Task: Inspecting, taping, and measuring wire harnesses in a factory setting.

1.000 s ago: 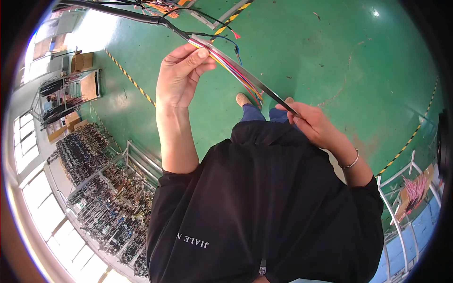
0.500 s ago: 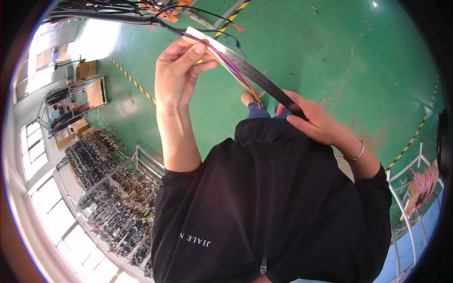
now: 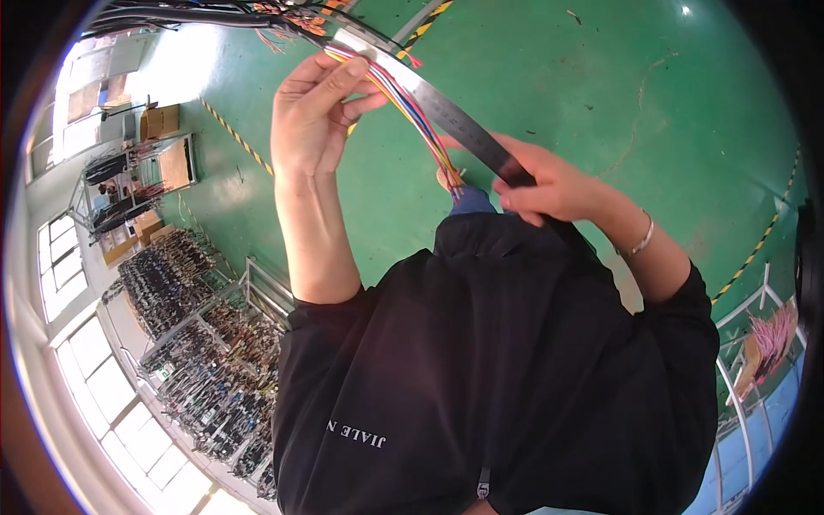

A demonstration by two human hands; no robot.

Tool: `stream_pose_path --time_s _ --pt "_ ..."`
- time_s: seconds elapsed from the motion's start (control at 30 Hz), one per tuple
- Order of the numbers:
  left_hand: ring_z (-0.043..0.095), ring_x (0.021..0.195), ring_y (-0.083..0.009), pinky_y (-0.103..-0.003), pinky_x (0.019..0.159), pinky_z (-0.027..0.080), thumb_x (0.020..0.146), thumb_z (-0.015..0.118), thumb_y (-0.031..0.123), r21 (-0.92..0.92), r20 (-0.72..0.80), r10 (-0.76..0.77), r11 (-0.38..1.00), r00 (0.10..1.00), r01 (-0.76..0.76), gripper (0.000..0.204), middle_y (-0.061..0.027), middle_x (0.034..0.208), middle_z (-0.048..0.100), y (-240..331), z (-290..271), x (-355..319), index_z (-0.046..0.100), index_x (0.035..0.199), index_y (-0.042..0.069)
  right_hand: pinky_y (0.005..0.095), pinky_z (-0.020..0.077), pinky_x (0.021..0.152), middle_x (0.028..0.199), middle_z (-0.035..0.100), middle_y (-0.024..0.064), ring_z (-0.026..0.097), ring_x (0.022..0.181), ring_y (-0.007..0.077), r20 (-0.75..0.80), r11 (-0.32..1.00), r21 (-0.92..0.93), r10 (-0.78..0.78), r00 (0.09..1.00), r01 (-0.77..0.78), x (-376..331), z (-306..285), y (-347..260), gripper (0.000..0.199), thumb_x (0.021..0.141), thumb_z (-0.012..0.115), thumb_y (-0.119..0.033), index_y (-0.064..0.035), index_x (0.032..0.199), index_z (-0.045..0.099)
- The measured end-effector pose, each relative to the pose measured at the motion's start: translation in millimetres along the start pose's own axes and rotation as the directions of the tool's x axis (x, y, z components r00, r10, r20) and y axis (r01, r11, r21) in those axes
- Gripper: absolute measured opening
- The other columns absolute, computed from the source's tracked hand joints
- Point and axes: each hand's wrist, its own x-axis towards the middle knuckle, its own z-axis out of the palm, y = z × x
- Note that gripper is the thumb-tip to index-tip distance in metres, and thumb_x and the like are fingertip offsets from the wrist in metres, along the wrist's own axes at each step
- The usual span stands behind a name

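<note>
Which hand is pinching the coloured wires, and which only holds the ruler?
The left hand pinches the coloured wires against the steel ruler; the right hand grips the ruler's lower end only.

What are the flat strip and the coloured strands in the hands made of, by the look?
Flat strip: likely steel, brushed grey; it stays straight, has a dull sheen and shows fine marks along one edge, like a ruler. Coloured strands: probably plastic-insulated wires, glossy red, blue and yellow, bending loosely. The left hand pinches both near the top; the right hand grips the strip's lower end.
</note>
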Motion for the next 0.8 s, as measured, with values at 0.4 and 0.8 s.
stream_pose_path --time_s 0.4,0.8 --pt "0.072 0.079 -0.0202 -0.032 0.072 0.064 0.093 0.061 0.002 0.015 0.043 0.070 0.997 0.997 -0.071 0.013 -0.0145 0.090 0.071 8 2 -6 0.067 0.100 -0.007 0.0262 0.0483 0.063 0.109 0.068 0.0161 0.054 0.065 0.0108 0.236 0.994 0.102 -0.068 0.969 0.045 4 -13 -8 0.066 0.071 0.045 -0.005 0.0031 0.137 0.050" --pt "0.070 0.075 -0.0177 -0.029 0.070 0.063 0.091 0.064 0.002 0.048 0.003 0.101 0.994 0.995 -0.101 0.009 -0.0127 0.087 0.070 14 16 -7 0.067 0.095 -0.006 0.0345 0.0460 0.086 0.091 0.068 0.0173 0.058 0.080 0.0209 0.249 0.978 0.139 -0.189 0.950 0.158 -18 -14 -12 0.065 0.077 0.042 -0.016 0.0109 0.136 0.047"
